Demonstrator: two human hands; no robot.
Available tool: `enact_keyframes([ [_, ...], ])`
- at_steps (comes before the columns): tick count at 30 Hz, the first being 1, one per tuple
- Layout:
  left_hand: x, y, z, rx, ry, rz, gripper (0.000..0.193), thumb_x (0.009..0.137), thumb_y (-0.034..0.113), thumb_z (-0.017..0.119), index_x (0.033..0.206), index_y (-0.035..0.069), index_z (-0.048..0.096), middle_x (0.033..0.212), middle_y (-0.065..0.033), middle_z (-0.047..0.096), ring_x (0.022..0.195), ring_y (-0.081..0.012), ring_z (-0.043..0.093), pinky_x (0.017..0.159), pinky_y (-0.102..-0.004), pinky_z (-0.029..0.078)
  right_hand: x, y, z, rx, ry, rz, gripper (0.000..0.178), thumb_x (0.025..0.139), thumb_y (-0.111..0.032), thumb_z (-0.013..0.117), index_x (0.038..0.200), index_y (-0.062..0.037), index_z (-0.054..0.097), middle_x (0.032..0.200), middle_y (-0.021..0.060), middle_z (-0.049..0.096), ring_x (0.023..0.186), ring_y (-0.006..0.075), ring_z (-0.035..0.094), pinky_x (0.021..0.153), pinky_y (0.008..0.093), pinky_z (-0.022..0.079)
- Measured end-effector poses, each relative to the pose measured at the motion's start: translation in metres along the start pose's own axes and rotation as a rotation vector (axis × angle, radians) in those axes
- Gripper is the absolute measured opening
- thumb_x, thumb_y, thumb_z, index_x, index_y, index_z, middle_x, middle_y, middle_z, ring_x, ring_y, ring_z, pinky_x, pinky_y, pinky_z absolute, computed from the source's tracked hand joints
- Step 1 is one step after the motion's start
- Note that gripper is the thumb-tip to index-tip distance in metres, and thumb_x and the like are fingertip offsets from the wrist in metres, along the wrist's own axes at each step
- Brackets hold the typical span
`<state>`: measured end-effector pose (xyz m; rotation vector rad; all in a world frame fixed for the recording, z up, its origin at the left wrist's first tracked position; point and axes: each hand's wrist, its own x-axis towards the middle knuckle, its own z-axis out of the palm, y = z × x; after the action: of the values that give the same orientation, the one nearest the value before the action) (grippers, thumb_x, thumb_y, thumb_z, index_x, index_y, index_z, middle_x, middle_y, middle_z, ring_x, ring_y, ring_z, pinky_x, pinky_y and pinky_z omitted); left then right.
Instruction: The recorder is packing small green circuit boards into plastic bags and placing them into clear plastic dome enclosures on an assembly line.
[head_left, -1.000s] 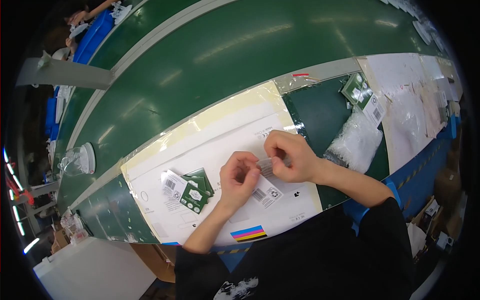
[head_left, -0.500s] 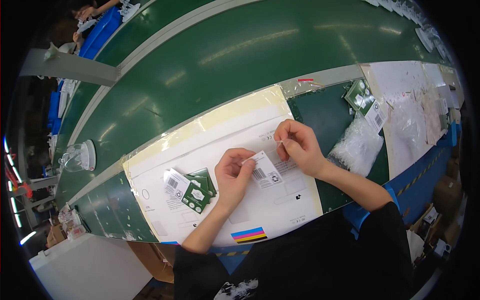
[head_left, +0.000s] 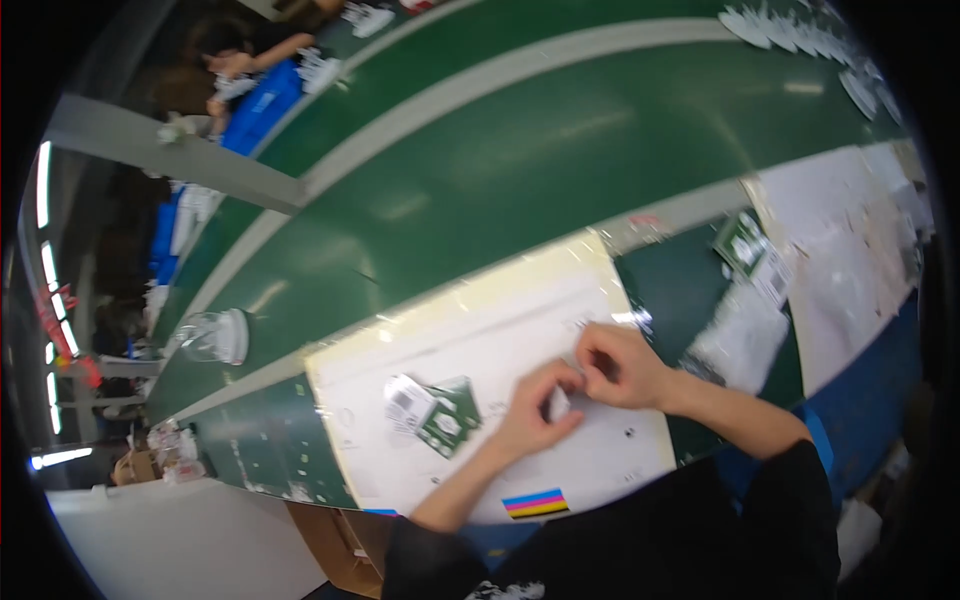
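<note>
Head view is showing the hands drawing together: the left hand (head_left: 540, 408) is pinching a mostly hidden small white paper card (head_left: 558, 404) near the white paper sheet's (head_left: 480, 345) right edge; the right hand (head_left: 622, 368) is curling, its grip unclear, suggesting two-handed handling.

Print on the green cards (head_left: 447, 425) and the white sheet (head_left: 530, 315) is too blurred to read

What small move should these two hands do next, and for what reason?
I would perhaps hold the left hand steady and ease the right hand slightly aside. The hands meet closely, and only a bit of the white piece seemingly held in the left hand shows, blurred; a small gap would probably let the person check it.
</note>
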<state>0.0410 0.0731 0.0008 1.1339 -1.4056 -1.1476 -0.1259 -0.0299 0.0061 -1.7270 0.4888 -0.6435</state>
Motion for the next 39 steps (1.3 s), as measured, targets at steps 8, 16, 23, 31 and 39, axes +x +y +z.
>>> enact_keyframes([
  [8, -0.001, -0.002, -0.001, 0.129, -0.043, 0.194, 0.025, 0.083, 0.014, 0.058, 0.104, 0.001, 0.058, 0.103, -0.0112, 0.057, 0.111, -0.0278, 0.045, 0.097, -0.0391, 0.035, -0.006, -0.004, 0.001, 0.029, 0.054, 0.017, 0.009, 0.073, -0.002, 0.057, 0.075, -0.0045, 0.049, 0.07, 0.0034, 0.051, 0.057, 0.0093, 0.047, 0.049, 0.0232, 0.039],
  [16, 0.001, -0.008, -0.012, -0.641, -0.275, -0.219, 0.054, 0.085, 0.034, 0.062, 0.125, 0.0, 0.051, 0.111, -0.0085, 0.056, 0.104, -0.0153, 0.051, 0.094, -0.0284, 0.038, -0.002, 0.006, 0.001, 0.147, 0.138, 0.005, 0.006, 0.075, 0.001, 0.056, 0.077, -0.0022, 0.05, 0.069, 0.0018, 0.052, 0.055, 0.0049, 0.048, 0.048, 0.019, 0.039],
  [23, 0.002, -0.018, -0.008, -0.65, -0.295, -0.25, 0.068, 0.075, 0.036, 0.062, 0.13, -0.001, 0.044, 0.115, -0.0092, 0.053, 0.112, -0.0159, 0.047, 0.097, -0.0271, 0.036, -0.003, 0.012, 0.002, 0.213, 0.182, 0.055, 0.006, 0.077, 0.0, 0.054, 0.076, -0.0023, 0.049, 0.068, -0.0004, 0.051, 0.056, 0.003, 0.047, 0.048, 0.0184, 0.037],
  [31, 0.004, -0.016, -0.012, -0.899, -0.318, -0.352, 0.073, 0.072, 0.036, 0.063, 0.13, -0.002, 0.041, 0.12, -0.0108, 0.051, 0.117, -0.0186, 0.046, 0.101, -0.0289, 0.035, 0.0, 0.007, 0.0, 0.214, 0.181, 0.055, 0.005, 0.08, 0.001, 0.053, 0.078, -0.0022, 0.049, 0.065, -0.0014, 0.051, 0.054, 0.0014, 0.047, 0.047, 0.0174, 0.037],
  [39, 0.004, -0.018, -0.012, -0.945, -0.303, -0.41, 0.078, 0.069, 0.034, 0.063, 0.132, -0.004, 0.038, 0.117, -0.0132, 0.051, 0.119, -0.0231, 0.046, 0.102, -0.0313, 0.036, 0.0, 0.005, 0.0, 0.198, 0.182, 0.081, 0.005, 0.08, 0.0, 0.054, 0.078, -0.0019, 0.05, 0.065, -0.0012, 0.052, 0.053, 0.0014, 0.048, 0.046, 0.0181, 0.038],
])
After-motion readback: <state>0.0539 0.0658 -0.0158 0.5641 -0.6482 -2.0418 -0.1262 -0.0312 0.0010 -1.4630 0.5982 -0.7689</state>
